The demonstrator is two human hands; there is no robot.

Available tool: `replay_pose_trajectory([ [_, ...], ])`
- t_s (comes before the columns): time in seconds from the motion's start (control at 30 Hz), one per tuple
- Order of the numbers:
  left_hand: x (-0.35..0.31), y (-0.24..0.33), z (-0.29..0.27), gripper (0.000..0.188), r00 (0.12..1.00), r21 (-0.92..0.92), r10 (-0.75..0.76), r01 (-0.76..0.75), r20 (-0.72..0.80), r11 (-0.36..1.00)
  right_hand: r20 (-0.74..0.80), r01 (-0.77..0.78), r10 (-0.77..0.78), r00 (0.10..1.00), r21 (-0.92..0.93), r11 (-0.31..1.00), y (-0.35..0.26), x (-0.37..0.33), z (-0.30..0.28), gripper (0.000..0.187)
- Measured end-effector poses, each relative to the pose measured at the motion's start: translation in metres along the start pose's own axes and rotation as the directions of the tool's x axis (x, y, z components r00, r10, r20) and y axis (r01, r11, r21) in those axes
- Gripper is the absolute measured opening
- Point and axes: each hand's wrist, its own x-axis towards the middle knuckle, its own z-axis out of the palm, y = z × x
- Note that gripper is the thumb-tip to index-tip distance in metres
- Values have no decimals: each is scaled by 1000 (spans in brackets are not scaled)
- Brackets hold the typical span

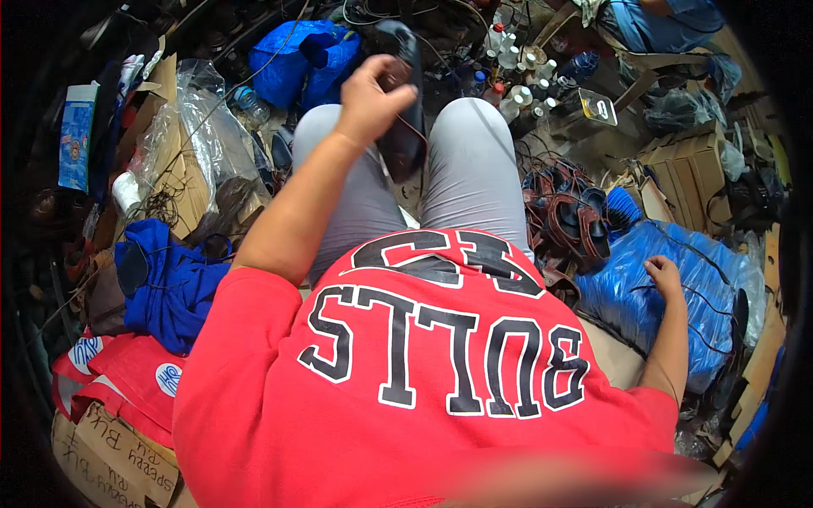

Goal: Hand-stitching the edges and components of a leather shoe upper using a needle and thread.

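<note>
Between my grey-trousered knees stands a dark leather shoe [405, 140], its long, narrow shape tilted upright. My left hand [375, 100] is closed around its upper part, fingers curled and thumb pointing right; the hand hides some of the shoe. Off to the right, my right hand [664, 276] is raised over a blue plastic-wrapped bundle [618, 296]. Its fingers are pinched together, and whatever they hold, if anything, is too small to make out. A thin dark cord [699, 320] runs across the bundle near that wrist.
Brown strappy sandals [576, 216] lie in a heap by my right knee. Several small bottles [517, 85] stand beyond it. A blue bag [292, 63] sits past my left knee. Blue cloth [169, 284] and cardboard [110, 457] are at left. Another person's blue clothing [660, 25] shows far right.
</note>
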Motion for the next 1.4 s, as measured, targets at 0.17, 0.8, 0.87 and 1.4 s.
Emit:
replay_pose_trajectory([
  [0.17,19,28,-20,40,950,275,308,-311,56,910,-158,80,-87,984,-45,996,21,-24,-9,20],
  [0.8,-77,44,35,33,681,643,449,-720,579,263,5,621,-623,782,-91,779,-360,-14,114,58],
  [0.87,-77,42,35,34,679,636,452,-722,578,271,52,586,-587,808,43,809,-355,-5,118,55],
  [1.4,-57,26,-20,50,812,377,327,-531,483,759,285,692,-816,504,432,578,-407,0,119,39],
])
